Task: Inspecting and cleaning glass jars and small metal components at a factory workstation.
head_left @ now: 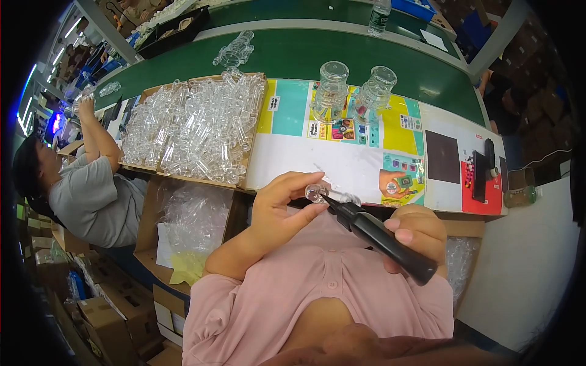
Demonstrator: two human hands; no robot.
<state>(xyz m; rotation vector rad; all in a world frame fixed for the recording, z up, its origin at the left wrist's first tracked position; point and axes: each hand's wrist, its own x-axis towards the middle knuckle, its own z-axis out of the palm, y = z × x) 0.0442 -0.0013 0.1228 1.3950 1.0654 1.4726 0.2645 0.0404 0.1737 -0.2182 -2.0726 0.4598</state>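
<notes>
A cardboard tray [255,124] brims with glossy, clear tubes [198,131]. The left hand [274,206] pinches a small, round, transparent piece [315,192] near the table edge; at it sits the tapered tip of a smooth black tool [381,238], gripped by the right hand's [422,230] curled fingers. Beyond, glossy teal-yellow board [281,157] carries printed lettering.

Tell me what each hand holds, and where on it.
The left hand pinches a clear piece by its round end, between thumb and fingers. The right hand grips a black tool by its thick rear part.
</notes>
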